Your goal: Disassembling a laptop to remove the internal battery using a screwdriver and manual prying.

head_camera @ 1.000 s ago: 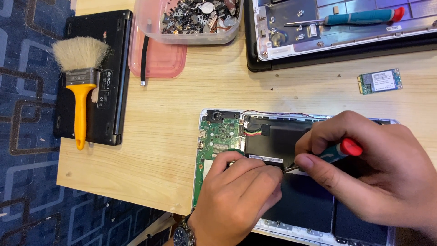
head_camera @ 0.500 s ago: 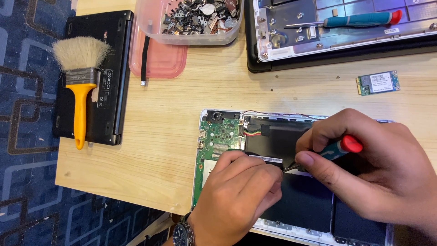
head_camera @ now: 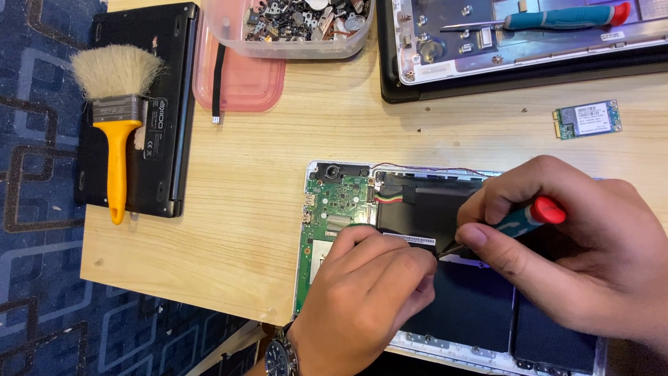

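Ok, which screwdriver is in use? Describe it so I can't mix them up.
Start at the opened laptop nearest the person. The right hand holds the screwdriver over its dark battery area. Its teal handle has a red cap; the other screwdriver lies untouched.

An electronics repair bench is shown: an opened laptop (head_camera: 417, 230) is laid on a wooden table (head_camera: 236, 209), a tub of screws and parts (head_camera: 299, 28) is kept nearby, and a brush (head_camera: 115, 104), a spare screwdriver (head_camera: 557, 17) and a loose circuit card (head_camera: 588, 120) are scattered about.

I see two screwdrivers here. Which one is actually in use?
The screwdriver in the right hand, tip on the opened laptop. The other screwdriver lies untouched at the top.
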